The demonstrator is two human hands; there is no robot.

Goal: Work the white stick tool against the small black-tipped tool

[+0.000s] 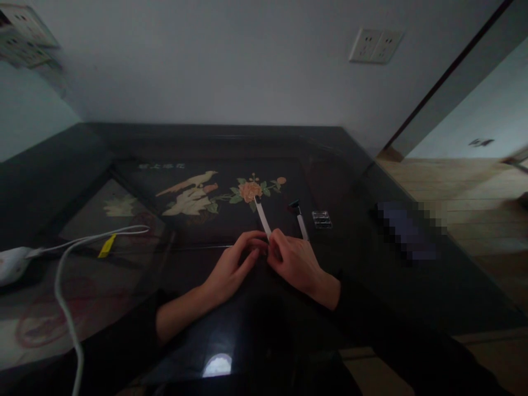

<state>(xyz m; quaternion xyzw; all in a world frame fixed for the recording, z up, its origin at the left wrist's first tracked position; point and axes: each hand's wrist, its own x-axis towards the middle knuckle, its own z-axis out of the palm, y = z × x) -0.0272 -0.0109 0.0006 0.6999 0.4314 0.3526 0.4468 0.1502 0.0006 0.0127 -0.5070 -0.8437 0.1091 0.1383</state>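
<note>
My right hand point(295, 263) is closed around the lower part of a white razor handle point(263, 217) with a black tip, which points away from me over the table. Curled inward beside it, my left hand point(235, 264) has its fingertips close against the right fingers; whatever they pinch is hidden. Just beyond my right hand lies a razor point(302, 224) with a black head and white handle, its near end covered by that hand. To its right sits a small clear case point(322, 219) with dark strips inside.
Under my hands is a dark glossy table point(346, 258) with a bird-and-flower picture point(190, 198). A white charger point(14, 264) and cable point(61, 291) with a yellow tag point(107, 246) lie at left. At right rests a blurred-out dark object point(406, 231). A wall point(214, 66) rises behind.
</note>
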